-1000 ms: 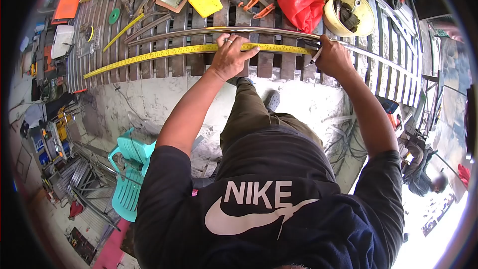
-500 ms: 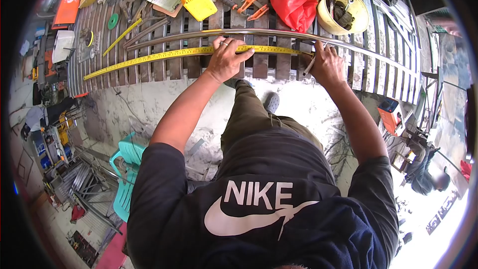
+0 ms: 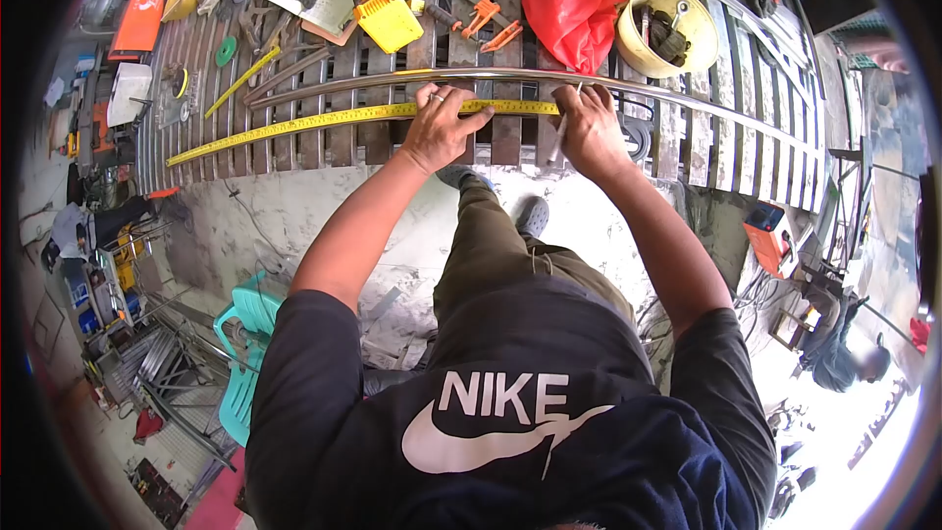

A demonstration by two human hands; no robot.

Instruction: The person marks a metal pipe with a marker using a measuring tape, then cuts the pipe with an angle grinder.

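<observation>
A yellow tape measure blade (image 3: 324, 122) stretches across the slatted metal bench, just in front of a long shiny metal tube (image 3: 471, 76). My left hand (image 3: 437, 125) grips the blade, thumb along its front edge and fingertips by the tube. My right hand (image 3: 592, 135) is closed at the blade's right-hand visible end, close to the tube. A thin pale pen-like stick (image 3: 556, 145) pokes out below its fingers. What else lies inside that hand is hidden; the tape's case cannot be made out.
Behind the tube lie a yellow-and-black power tool (image 3: 383, 10), orange clamps (image 3: 481, 16), a red bag (image 3: 572, 10) and a cream bucket (image 3: 643, 57) of tools. A dark coil (image 3: 639, 135) sits right of my right hand. A teal chair (image 3: 250, 319) stands left; another person (image 3: 834, 353) is far right.
My right hand has slid left along the tape, closer to my left hand, with the pale stick still in it. The dark coil is now uncovered. My left hand stays on the blade.
</observation>
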